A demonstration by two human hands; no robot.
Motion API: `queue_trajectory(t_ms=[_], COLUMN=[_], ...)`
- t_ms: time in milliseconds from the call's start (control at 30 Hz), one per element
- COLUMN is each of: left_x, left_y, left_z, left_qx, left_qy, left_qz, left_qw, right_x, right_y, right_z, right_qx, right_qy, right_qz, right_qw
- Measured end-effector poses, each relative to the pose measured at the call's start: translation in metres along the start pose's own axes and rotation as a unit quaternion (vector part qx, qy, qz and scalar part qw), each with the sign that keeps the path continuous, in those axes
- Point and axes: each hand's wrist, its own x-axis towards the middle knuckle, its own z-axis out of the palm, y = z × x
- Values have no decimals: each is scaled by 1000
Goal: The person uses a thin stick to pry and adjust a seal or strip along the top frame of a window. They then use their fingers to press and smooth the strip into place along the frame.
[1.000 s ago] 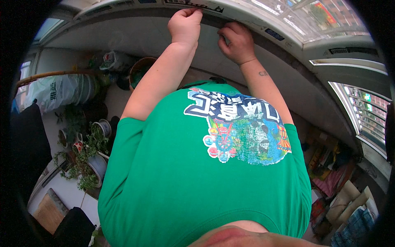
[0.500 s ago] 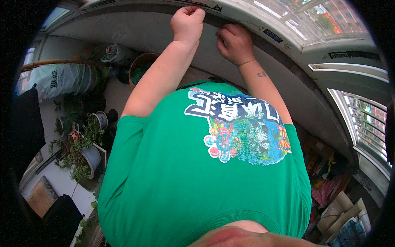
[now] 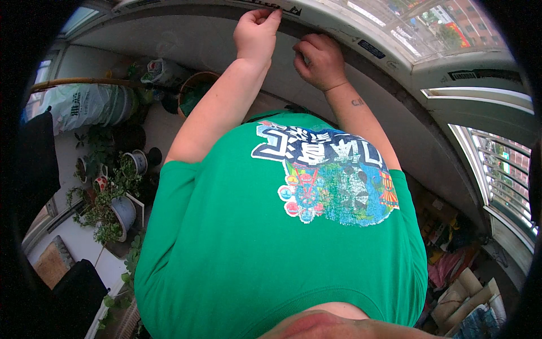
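Observation:
My left hand (image 3: 257,34) reaches up to the window frame (image 3: 330,22), with thumb and fingertips pinched together close to a dark torn strip (image 3: 291,9) on its edge. Whatever the pinch may hold is too small to make out. A little lower and to the right, my right hand (image 3: 322,61) is at the sill's underside, its fingers curled in toward the thumb. Its fingertips are partly hidden, so I cannot see whether anything is between them. Both forearms are bare and stretched forward.
Potted plants (image 3: 121,214) crowd the left side, near a white plastic bag (image 3: 87,107) and a bamboo pole (image 3: 84,83). A brown pot (image 3: 195,93) stands by my left forearm. Cardboard pieces (image 3: 468,299) are piled at lower right, below a barred window (image 3: 508,169).
My left hand's fingers have shifted slightly, still pinched at the frame. My right hand has moved a touch to the left, fingers still curled.

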Motion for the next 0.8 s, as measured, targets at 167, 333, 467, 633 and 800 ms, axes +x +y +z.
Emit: queue_trajectory(t_ms=[167, 333, 467, 633, 800], left_x=[13, 11, 12, 3, -2], left_y=[-6, -6, -10, -7, -10], left_z=[-1, 0, -4, -6, -6], left_qx=[35, 39, 36, 65, 49], left_qy=[8, -16, -34, -45, -59], left_qz=[20, 36, 61, 49, 46], left_qw=[999, 998, 997, 996, 996], right_x=[0, -2, -2, -6, -6], right_y=[0, 0, 0, 3, 4], right_z=[2, 1, 1, 1, 1], right_qx=[-2, -7, -10, -14, -16], right_qy=[1, -4, -3, 6, 3], right_qz=[-10, -2, -3, 1, 4], right_qw=[1000, 1000, 1000, 1000, 1000])
